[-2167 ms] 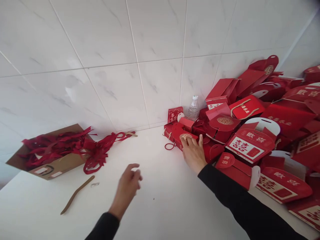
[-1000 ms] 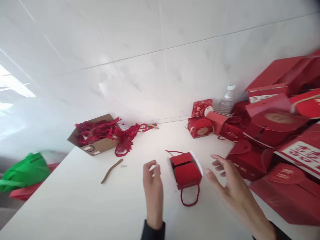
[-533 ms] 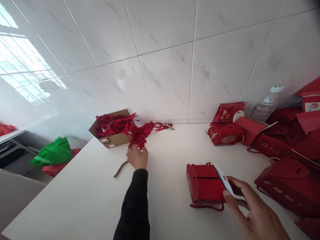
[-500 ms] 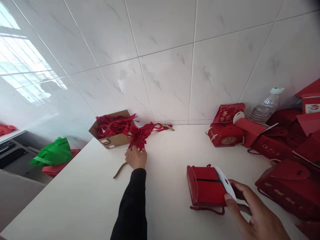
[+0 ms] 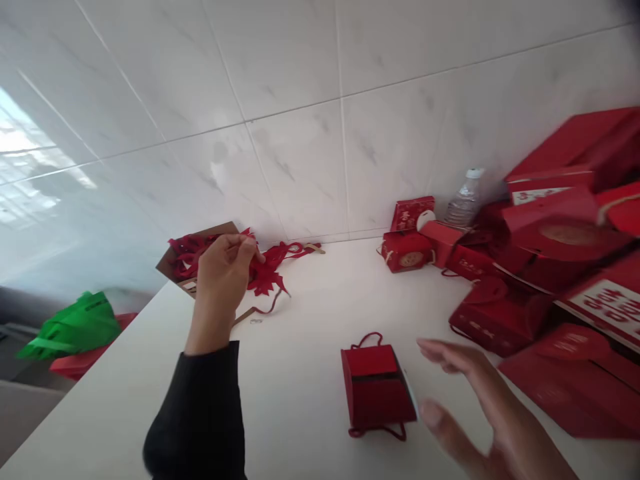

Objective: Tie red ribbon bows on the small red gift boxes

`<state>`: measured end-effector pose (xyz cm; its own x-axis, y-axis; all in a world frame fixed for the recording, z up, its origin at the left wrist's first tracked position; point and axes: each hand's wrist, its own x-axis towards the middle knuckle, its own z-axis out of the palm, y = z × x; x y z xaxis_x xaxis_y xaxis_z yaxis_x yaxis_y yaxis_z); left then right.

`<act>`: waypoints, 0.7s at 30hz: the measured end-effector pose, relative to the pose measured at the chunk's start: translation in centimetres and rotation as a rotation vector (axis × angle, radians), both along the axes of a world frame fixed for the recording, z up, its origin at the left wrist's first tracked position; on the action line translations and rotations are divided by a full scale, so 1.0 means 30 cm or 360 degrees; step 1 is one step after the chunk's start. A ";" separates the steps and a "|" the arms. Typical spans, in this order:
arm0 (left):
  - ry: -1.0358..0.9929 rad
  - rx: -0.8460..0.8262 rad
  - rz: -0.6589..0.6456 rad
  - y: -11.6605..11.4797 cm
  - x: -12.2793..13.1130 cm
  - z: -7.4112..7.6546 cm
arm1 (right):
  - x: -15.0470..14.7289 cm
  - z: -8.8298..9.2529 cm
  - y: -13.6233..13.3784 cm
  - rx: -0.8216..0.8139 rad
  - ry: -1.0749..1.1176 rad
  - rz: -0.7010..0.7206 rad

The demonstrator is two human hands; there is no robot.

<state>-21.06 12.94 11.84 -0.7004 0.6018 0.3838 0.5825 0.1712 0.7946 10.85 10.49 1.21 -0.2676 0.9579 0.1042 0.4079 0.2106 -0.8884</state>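
Observation:
A small red gift box [image 5: 377, 393] with dark red cord handles lies on the white table in front of me. My right hand [image 5: 485, 400] hovers just right of it, thumb and fingers spread, holding nothing. My left hand [image 5: 225, 277] is raised in front of a cardboard box [image 5: 200, 240] full of red ribbons [image 5: 187, 257]. Its thumb and fingertips are pinched together; what they hold, if anything, I cannot make out. Behind and beside that hand, a heap of red ribbons [image 5: 265, 273] spills onto the table. A thin brown and dark red strip [image 5: 257, 310] lies nearer to me.
Many red gift boxes [image 5: 510, 313] are piled along the right side. A clear plastic bottle [image 5: 463, 200] stands by the tiled wall [image 5: 300, 167]. Beyond the table's left edge, a green bag [image 5: 75, 327] rests on something red.
My right hand has let go of the gift box and opened beside it. My left hand has lifted from the ribbon heap, fingers pinched. The view has shifted right.

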 end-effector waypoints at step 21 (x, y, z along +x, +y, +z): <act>0.0314 -0.0213 -0.0419 -0.343 0.525 -0.252 | 0.204 0.325 0.147 -0.0389 0.0970 0.0141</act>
